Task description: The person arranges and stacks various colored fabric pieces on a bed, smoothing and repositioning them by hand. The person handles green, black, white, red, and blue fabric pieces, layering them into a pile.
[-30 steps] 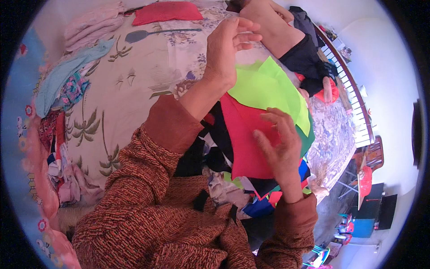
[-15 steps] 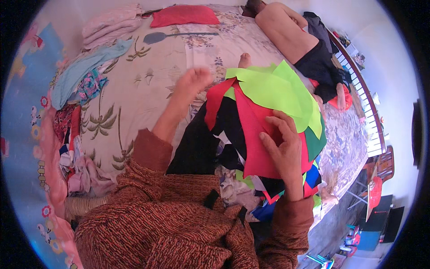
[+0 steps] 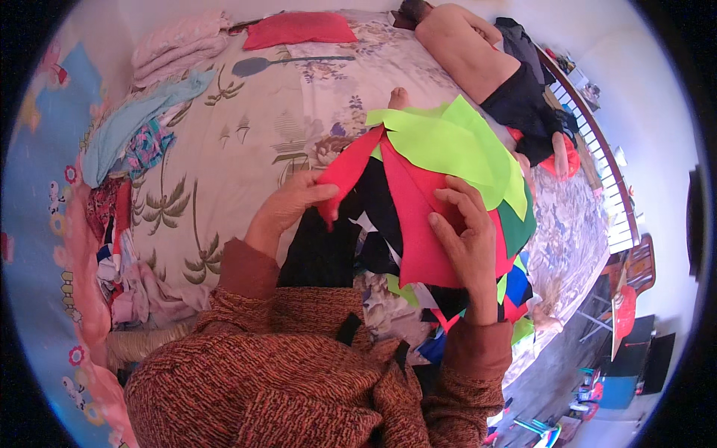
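Note:
Pieces of red fabric [image 3: 422, 243] lie over my lap, with bright lime-green fabric [image 3: 448, 142] on top at the far side. My left hand [image 3: 287, 209] pinches the left edge of a narrow red fabric strip [image 3: 351, 164], which spreads out to the left. On the right, my right hand [image 3: 470, 243] rests against the larger red piece, fingers curved and thumb apart from them. Dark green fabric [image 3: 520, 228] shows beside that hand. Black fabric lies under the red pieces, and blue and white scraps [image 3: 515, 287] show below the right wrist.
I sit on a bed with a patterned sheet [image 3: 231, 164]. A person [image 3: 470, 56] lies at the far right by a railing [image 3: 609, 172]. A grey fly swatter [image 3: 291, 60], a red pillow [image 3: 299, 30] and folded bedding [image 3: 179, 48] lie at the back. Clothes [image 3: 127, 160] are heaped along the left.
My left hand has come down from above the sheet and taken hold of the red strip, drawing it out leftward. My right hand stays at the same spot on the red fabric.

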Demonstrator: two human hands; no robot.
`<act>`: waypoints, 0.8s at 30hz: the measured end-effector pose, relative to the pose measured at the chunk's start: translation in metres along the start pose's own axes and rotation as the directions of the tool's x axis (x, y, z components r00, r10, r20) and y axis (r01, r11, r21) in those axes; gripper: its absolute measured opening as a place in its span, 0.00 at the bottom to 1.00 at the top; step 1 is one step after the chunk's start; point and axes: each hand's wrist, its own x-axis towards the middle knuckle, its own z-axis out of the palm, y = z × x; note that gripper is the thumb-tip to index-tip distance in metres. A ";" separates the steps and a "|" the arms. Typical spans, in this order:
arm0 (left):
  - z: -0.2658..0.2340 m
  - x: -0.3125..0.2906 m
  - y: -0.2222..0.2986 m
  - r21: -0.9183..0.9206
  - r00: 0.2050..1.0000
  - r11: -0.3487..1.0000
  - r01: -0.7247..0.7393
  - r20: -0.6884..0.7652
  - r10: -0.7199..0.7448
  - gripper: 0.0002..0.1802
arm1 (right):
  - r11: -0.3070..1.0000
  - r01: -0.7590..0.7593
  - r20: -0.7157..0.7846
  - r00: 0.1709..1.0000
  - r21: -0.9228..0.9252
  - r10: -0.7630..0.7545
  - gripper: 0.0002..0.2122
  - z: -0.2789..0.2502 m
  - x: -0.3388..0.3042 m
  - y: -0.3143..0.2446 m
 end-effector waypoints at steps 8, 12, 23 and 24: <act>0.080 0.003 0.045 -0.409 0.991 0.904 -0.122 -0.099 0.089 0.15 | 0.955 -0.026 -0.132 0.989 0.296 0.068 0.14 0.000 -0.013 -0.001; 0.129 0.002 0.032 -0.481 1.000 0.877 0.008 -0.014 -0.017 0.15 | 0.969 0.031 -0.278 0.960 0.246 0.040 0.12 -0.014 -0.034 -0.003; 0.168 0.003 0.003 -0.567 0.991 0.812 0.134 0.086 -0.103 0.18 | 0.954 0.195 -0.184 0.954 -0.226 -0.238 0.22 -0.030 -0.056 -0.022; 0.170 0.004 0.000 -0.562 0.993 0.819 0.120 0.081 -0.091 0.18 | 0.934 0.244 -0.127 0.951 -0.259 -0.283 0.23 -0.030 -0.054 -0.022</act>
